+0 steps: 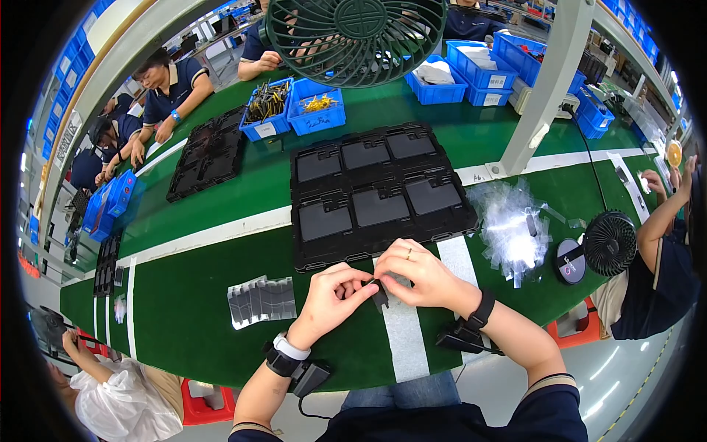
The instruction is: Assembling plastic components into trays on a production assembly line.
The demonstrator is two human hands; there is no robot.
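Note:
My left hand (pixel 333 298) and my right hand (pixel 418 274) meet above the near edge of the green table, fingertips pinched together. Between them hangs a small, thin black piece (pixel 380 296); both hands grip its upper end, and its exact kind is too small to tell. To the left of my left hand lies a row of overlapping clear strips with dark grey patches (pixel 261 300). Just beyond my hands sits a large black moulded tray (pixel 300 259) with several compartments, each holding a flat dark panel (pixel 379 206).
Right of the tray spreads a pile of clear film scraps (pixel 508 228), beside a round dark disc (pixel 571 261) and a small black fan (pixel 610 241). Blue bins (pixel 317 121) and another black tray (pixel 206 155) stand farther back. A large fan (pixel 357 37) hangs overhead near a metal post (pixel 549 96). Co-workers sit around.

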